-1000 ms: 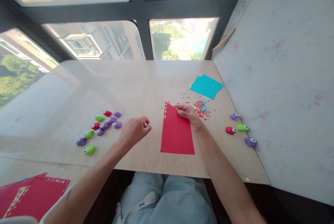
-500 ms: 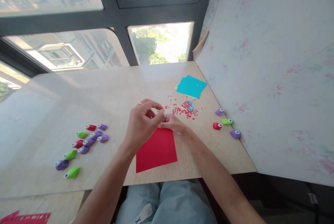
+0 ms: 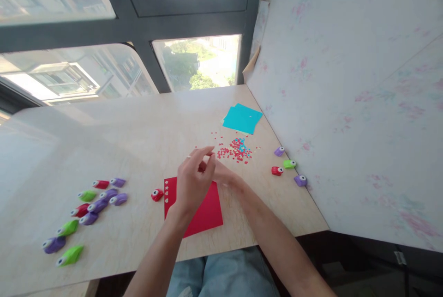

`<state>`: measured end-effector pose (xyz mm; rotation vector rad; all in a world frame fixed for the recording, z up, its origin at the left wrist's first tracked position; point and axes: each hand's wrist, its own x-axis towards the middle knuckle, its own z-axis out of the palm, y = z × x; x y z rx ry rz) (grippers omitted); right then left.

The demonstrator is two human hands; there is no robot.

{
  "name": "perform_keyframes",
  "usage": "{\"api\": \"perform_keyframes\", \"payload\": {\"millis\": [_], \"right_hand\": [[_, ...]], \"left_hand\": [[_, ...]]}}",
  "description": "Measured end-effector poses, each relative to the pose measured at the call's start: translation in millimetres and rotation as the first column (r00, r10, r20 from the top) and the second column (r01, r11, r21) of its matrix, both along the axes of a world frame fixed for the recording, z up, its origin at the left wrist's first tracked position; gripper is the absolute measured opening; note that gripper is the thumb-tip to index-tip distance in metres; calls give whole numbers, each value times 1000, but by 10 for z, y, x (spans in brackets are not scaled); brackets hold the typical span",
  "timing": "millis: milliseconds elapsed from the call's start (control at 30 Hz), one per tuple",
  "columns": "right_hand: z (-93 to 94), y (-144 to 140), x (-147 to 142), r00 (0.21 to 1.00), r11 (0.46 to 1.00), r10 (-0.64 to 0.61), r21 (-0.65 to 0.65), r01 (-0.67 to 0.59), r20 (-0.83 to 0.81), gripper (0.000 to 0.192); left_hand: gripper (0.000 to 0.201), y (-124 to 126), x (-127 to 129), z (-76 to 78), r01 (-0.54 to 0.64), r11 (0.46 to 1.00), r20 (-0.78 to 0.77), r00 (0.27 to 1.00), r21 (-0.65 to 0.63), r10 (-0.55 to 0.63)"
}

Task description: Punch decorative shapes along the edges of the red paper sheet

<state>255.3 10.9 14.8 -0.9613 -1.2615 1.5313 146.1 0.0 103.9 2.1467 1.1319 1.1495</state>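
Over the top edge of a red paper sheet (image 3: 207,211), my left hand (image 3: 194,174) has its thumb and fingers curled into a pinch. What the pinch holds, if anything, is too small to make out. My right hand (image 3: 221,173) reaches in just behind it, close to the sheet's top edge, its fingers hidden by my left hand. Punched stars and hearts (image 3: 166,190) run down the sheet's left margin. A red craft punch (image 3: 157,195) sits just left of the sheet. Red and blue paper confetti (image 3: 238,149) lies beyond my hands.
Several purple, green and red craft punches (image 3: 98,205) cluster on the left of the table (image 3: 138,130). More punches (image 3: 277,170) stand near the wall at right. Blue paper sheets (image 3: 242,119) lie at the back, below the window.
The view has shifted, so the table's things appear farther left. My hands now overlap more. The red punch and the sheet's punched left margin have come into sight.
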Motion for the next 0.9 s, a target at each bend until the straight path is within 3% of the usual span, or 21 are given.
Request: {"api": "perform_keyframes", "payload": {"millis": [133, 233, 300, 433, 533, 700, 900], "right_hand": [[-24, -4, 11, 989, 988, 68, -125, -85, -134, 40], [-11, -3, 10, 984, 974, 55, -207, -90, -168, 47], [8, -1, 13, 983, 969, 57, -227, -97, -176, 47], [53, -6, 34, 984, 971, 54, -219, -91, -169, 46], [67, -18, 51, 986, 967, 37, -244, -77, -163, 44], [23, -29, 56, 992, 968, 30, -242, -59, -123, 45], [-10, -33, 45, 995, 968, 32, -246, -54, -93, 46]], "left_hand": [[15, -184, -449, 20, -295, 955, 189, 939, 6, 289], [23, -256, -762, -98, -568, 818, 232, 787, -91, 572], [31, -257, -958, -227, -644, 747, 140, 735, -162, 664], [59, -212, -1276, -514, -596, 768, -149, 803, -232, 578], [68, -197, -1398, -683, -575, 776, -271, 814, -259, 513], [61, -192, -1452, -826, -532, 774, -286, 844, -344, 453], [51, -170, -1436, -837, -522, 779, -255, 852, -349, 456]]}}
